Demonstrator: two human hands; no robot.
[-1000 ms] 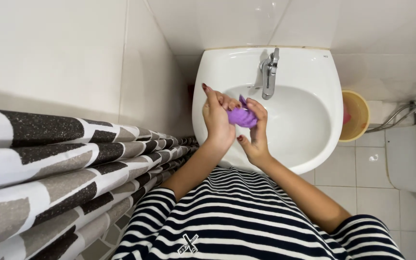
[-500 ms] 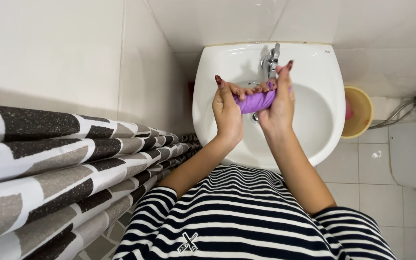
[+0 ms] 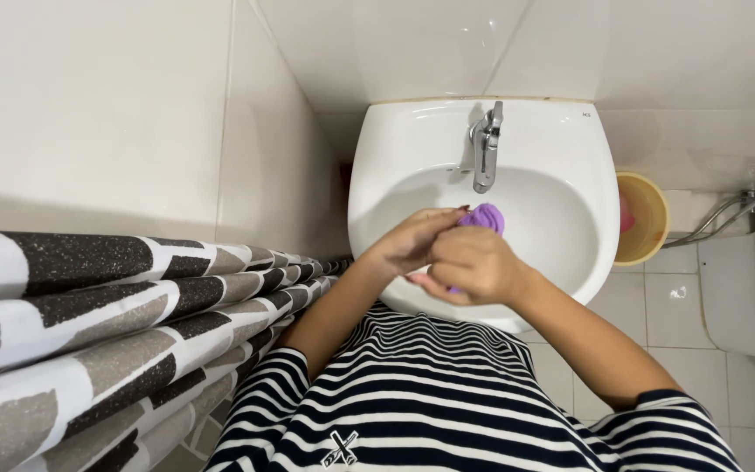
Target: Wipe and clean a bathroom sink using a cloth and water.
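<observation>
Striped black-and-white curtain point(image 3: 89, 323) left of the washbasin point(image 3: 570, 253), right hand point(image 3: 474, 265) and left hand point(image 3: 408, 242) both clenched around a purple cloth point(image 3: 486, 215) over the washbasin bowl, chrome tap point(image 3: 486, 144) behind, yellow bin point(image 3: 642, 218) right.

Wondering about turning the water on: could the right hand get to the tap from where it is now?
Probably yes. The right hand grips the purple cloth over the sink, just below the tap; nothing lies between, though the cloth occupies that hand.

Tap point(image 3: 486, 149) behind basin point(image 3: 570, 227), bucket point(image 3: 644, 218) right (on floor), curtain point(image 3: 115, 323) left.
</observation>
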